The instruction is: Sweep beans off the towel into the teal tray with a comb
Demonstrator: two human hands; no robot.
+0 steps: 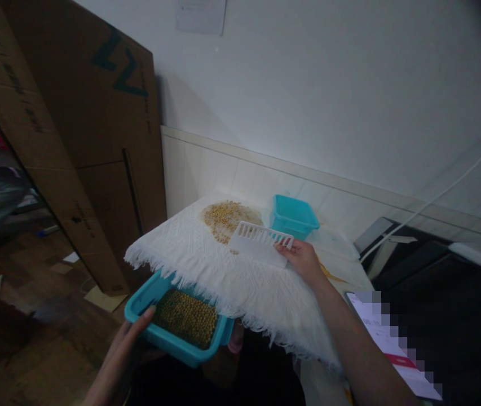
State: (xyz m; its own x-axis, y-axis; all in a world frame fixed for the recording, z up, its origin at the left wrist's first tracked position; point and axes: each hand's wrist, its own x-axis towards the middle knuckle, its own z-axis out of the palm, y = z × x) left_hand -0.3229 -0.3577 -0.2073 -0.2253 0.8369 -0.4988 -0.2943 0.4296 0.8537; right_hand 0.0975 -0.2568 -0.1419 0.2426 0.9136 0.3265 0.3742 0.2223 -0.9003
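Note:
My left hand (132, 332) grips the near left rim of a teal plastic basket (176, 352), thumb over the edge. Yellowish soybeans (187, 316) cover its bottom, with darker, greenish bits among them at the left. The basket is held just below the fringed edge of a white tablecloth (189, 254), which hangs over its far rim. My right hand (301, 256) pinches the right end of a white plastic scraper (257, 245) with a slotted top edge. Just beyond the scraper, loose soybeans (225, 217) and paler grains are spread on the cloth.
A second teal basket (294, 217) stands at the back of the table by the wall. A tall cardboard box (109, 141) rises at the left. On the right are a white cable (435, 197), a tablet-like screen (386, 338) and dark furniture. Cardboard pieces lie on the wooden floor.

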